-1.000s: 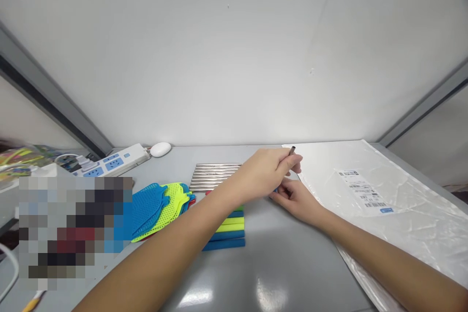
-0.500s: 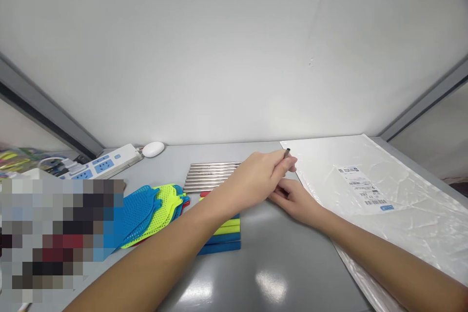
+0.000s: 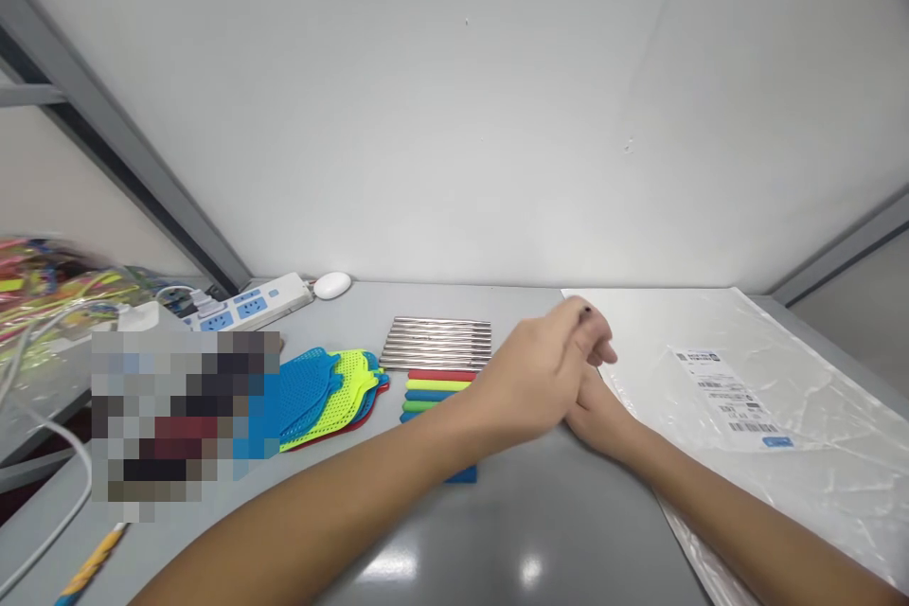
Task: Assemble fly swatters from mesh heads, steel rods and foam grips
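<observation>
My left hand [image 3: 550, 369] is closed round a thin metal tube, and only the dark open end of the tube [image 3: 586, 311] shows at the top of the fist. Just below and against it is my right hand [image 3: 603, 412], its fingers curled and largely hidden behind the left, so what they grip cannot be seen. Left of the hands lies a row of silver metal tubes [image 3: 436, 341]. In front of these are coloured handle sleeves [image 3: 440, 385] in red, yellow, blue and green, partly covered by my left forearm. Blue and yellow perforated fly swatter heads [image 3: 305, 393] overlap farther left.
A large white plastic bag [image 3: 660, 327] with a shipping label [image 3: 728, 398] covers the right side of the grey table [image 3: 525, 521]. A power strip [image 3: 262, 303] and a white oval object [image 3: 332, 285] stand at the back left. White cable [image 3: 67, 431] hangs at the left edge.
The view has shifted, so the table items appear farther right. The tube's end sticks out less from my left fist, which covers more of my right hand.
</observation>
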A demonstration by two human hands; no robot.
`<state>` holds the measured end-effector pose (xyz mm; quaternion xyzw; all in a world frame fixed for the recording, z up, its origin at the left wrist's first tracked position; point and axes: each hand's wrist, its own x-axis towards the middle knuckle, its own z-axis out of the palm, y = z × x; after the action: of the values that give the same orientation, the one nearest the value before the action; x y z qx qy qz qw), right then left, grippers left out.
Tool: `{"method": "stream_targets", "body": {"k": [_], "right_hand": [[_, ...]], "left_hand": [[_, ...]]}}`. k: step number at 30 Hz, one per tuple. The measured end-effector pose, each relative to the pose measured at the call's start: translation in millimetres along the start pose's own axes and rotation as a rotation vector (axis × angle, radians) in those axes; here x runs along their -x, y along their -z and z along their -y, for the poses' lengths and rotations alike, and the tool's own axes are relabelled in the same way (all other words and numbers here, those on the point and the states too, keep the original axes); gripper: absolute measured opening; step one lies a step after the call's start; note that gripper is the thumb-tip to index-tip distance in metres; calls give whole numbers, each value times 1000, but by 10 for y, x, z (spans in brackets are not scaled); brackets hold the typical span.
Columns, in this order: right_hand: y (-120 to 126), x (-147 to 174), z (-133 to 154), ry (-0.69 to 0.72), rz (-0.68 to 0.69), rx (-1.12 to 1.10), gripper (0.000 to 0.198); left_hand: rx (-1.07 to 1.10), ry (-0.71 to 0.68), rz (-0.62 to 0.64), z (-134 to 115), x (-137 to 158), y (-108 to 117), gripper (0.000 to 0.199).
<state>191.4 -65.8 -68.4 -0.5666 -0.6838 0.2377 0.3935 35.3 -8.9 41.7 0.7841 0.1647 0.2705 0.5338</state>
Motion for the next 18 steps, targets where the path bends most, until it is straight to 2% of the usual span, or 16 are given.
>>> {"method": "stream_targets", "body": {"k": [3,6,9,11,13,15,17,18], "right_hand": [[3,34,8,-35,48,-3,22],[1,111,-9,-32,67,-10,22],[-12,184,-20,-22,-66,-4,20],[-29,219,-18,-10,-190,5,19],[-42,245,-10,34,-322,3,16],[-31,257,10,74,-483,-28,17],[34,240,53,52,-667,-97,15],[92,216,87,19,-745,-158,14]], "left_hand": [[236,-71,-159,-50,-68,123,33],[339,-83,-227,-12,-145,241,41],[437,-53,-304,117,-200,275,42],[424,-50,-367,213,-221,268,42],[290,-55,-417,284,-234,286,42],[34,-63,-454,309,-241,367,41],[-256,-65,-413,290,-241,502,40],[-366,-53,-344,269,-235,572,41]]}}
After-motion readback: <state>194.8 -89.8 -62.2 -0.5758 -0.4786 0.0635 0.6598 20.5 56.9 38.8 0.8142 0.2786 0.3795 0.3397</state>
